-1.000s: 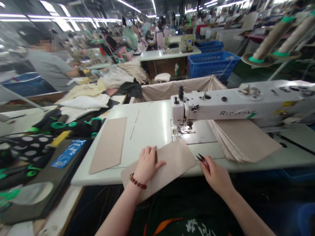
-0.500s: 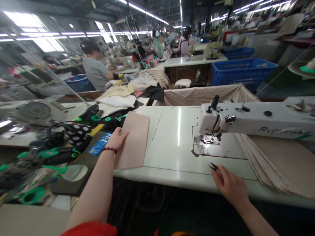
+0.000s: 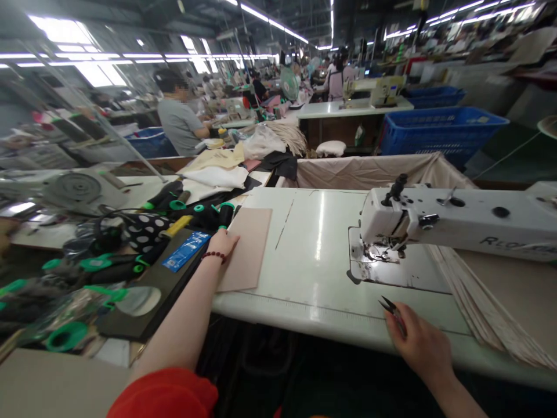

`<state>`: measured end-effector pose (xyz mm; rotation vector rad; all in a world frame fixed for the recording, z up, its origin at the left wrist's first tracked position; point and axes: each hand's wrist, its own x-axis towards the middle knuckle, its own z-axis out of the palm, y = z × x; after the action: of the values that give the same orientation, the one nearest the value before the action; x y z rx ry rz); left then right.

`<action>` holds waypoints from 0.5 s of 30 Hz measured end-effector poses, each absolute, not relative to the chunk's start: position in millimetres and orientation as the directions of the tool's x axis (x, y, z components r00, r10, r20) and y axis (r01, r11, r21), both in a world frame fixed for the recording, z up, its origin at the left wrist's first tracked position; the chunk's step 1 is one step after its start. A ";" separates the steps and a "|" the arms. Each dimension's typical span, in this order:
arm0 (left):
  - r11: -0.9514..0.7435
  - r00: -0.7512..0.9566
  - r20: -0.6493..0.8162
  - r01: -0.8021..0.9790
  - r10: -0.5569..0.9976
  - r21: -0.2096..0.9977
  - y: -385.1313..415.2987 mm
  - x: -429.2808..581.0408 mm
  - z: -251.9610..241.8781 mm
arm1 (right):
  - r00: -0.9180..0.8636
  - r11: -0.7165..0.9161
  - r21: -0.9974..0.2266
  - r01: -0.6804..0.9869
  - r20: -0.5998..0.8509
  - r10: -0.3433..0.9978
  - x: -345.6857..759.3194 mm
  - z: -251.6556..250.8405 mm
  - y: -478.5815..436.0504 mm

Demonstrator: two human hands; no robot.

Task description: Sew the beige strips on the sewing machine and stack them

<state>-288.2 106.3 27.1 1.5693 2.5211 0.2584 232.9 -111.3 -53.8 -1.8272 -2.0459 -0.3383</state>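
A beige fabric panel (image 3: pixel 249 251) lies at the left end of the sewing table (image 3: pixel 300 267). My left hand (image 3: pixel 223 245) has hold of its left edge, thumb on top and the other fingers mostly hidden. Near the table's front edge, my right hand (image 3: pixel 420 342) is closed around small dark thread snips (image 3: pixel 395 313), their pointed blades apart and aimed up-left. Beyond that hand stands the white sewing machine (image 3: pixel 439 217), with nothing visible under its presser foot (image 3: pixel 383 252). To its right, a stack of beige panels (image 3: pixel 500 302) reaches under the machine arm.
Thread cones (image 3: pixel 117 270), a blue packet (image 3: pixel 185 251) and a polka-dot cloth (image 3: pixel 145 229) crowd the left side. Behind the table sits a cloth-lined bin (image 3: pixel 369 171); farther back are a blue crate (image 3: pixel 439 130) and a person in grey (image 3: pixel 178 122).
The panel under my left hand now lies flatter and its far edge has come nearer. The view has shifted slightly left. My right hand still holds the snips in about the same place.
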 end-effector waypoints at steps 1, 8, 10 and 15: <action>0.441 -0.445 -0.033 0.872 0.895 0.211 104.7 -284.7 28.6 | -0.083 0.125 -0.072 0.990 0.421 0.903 233.1 -53.4 -111.6; 0.402 -0.407 0.070 0.912 0.911 0.082 73.4 -238.3 40.8 | -0.069 0.112 -0.085 0.990 0.395 0.916 232.8 -50.6 -112.3; 0.319 -0.322 0.050 0.946 0.945 0.061 61.0 -221.9 37.6 | -0.070 0.110 -0.083 0.990 0.389 0.918 232.4 -49.9 -112.4; 0.200 -0.199 -0.037 0.980 0.979 0.016 42.3 -195.3 21.9 | -0.061 0.100 -0.088 0.991 0.367 0.928 233.5 -49.1 -112.1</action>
<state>-195.3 42.3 21.9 1.9624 2.4029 -0.0174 233.5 -112.1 -49.1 -1.8889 -2.0544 -0.2660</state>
